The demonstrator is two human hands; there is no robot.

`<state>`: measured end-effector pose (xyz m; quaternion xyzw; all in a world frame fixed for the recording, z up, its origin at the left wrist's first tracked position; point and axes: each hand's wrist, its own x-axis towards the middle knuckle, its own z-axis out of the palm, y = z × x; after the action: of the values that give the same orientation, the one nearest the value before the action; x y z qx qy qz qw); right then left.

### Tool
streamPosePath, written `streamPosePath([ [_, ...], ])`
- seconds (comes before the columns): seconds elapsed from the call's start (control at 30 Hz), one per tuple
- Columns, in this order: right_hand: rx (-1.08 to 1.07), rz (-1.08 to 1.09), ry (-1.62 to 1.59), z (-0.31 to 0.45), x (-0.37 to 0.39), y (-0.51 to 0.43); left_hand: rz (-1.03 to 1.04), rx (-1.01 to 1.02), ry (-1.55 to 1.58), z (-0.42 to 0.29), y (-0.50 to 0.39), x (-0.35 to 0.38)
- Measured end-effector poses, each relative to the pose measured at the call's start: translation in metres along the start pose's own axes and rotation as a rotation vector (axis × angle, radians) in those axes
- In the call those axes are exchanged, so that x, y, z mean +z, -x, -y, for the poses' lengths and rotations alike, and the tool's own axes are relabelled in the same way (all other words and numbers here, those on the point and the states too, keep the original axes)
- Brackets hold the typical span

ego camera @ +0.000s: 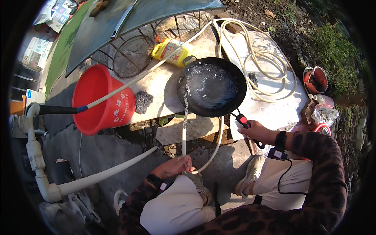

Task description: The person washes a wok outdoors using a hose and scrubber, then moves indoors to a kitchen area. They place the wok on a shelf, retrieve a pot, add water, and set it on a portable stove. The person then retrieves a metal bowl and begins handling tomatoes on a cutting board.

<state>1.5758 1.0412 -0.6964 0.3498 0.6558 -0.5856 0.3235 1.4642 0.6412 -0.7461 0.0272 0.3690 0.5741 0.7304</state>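
Observation:
My left hand (175,166) grips a cream-coloured hose (184,143) near its end. A stream of water (186,107) runs from the hose's mouth into a black wok (241,88), where water pools in the bottom and its surface is rippled. My right hand (259,132) is closed around the wok's black and red handle (243,119). A small loop handle (188,59) sits on the wok's far rim. Between the wok and a red plastic bucket (91,88) lies a dark metal scouring pad (143,102) on the pale slab.
Behind the wok a yellow jug (172,52) lies on its side. Coiled hose (255,69) covers part of the right slab (282,113). Another hose crosses above the bucket from a white pipe (35,154). A metal-topped table (147,17) stands at the back left; a small red pail (317,80) is far right.

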Motion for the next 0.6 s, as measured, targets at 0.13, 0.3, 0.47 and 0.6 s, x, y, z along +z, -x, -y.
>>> streamPosePath([
  [0.13, -0.077, -0.072, 0.072, 0.016, -0.025, 0.023, -0.096, 0.007, -0.099, -0.039, -0.002, 0.003],
  [0.3, -0.118, 0.060, -0.245, 0.021, -0.048, 0.053, -0.146, -0.044, -0.228, -0.088, -0.001, 0.018],
  [0.47, -0.164, 0.364, -0.766, 0.027, -0.078, 0.071, -0.114, -0.038, -0.101, -0.116, -0.019, 0.025],
  [0.6, -0.129, 0.723, -1.208, 0.033, -0.099, 0.075, -0.047, -0.066, 0.019, -0.130, -0.031, 0.032],
])
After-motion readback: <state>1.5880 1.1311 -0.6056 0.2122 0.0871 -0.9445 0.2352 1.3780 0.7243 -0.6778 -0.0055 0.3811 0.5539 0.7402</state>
